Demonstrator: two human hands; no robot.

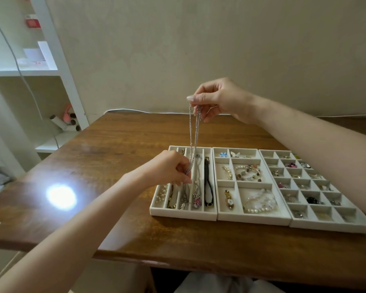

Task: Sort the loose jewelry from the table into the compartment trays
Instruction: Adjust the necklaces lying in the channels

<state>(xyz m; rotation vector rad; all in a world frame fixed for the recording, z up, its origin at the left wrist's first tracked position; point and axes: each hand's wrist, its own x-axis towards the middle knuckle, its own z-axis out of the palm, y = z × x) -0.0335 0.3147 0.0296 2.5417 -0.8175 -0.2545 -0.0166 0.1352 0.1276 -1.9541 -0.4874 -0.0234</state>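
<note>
**Silver chain strung between two hands over the left tray**

Here's the right hand (pixel 218 100), raised high above the counter (pixel 114 149), thumb and fingers pinched tight on the top of a silver chain (pixel 192 132). The chain hangs down doubled, two strands side by side, straight into the left hand (pixel 169 168), whose curled fingers pinch its lower end just above the left tray (pixel 182 214). So both hands are clamped on the chain, one high, one low.

Down on the surface: dark wood, glossy, with a bright round glare (pixel 61 196) on its left side. Three pale trays sit edge to edge. The left tray has long narrow slots, and there's a black piece (pixel 208 187) lying lengthwise in the rightmost one. The middle tray (pixel 254 219) has larger bays, pearls (pixel 258 208) in its front bay. The right tray (pixel 330 228) is a grid of small squares, many holding small pieces too tiny to name.

Around the room: a plain beige wall (pixel 199 49) stands right behind the counter, with a white cable (pixel 135 111) running along the back edge. Off to the left, a white shelf (pixel 57 60), some rolls (pixel 72 121) lying in a lower cubby, and a red box (pixel 32 22) up top.
</note>
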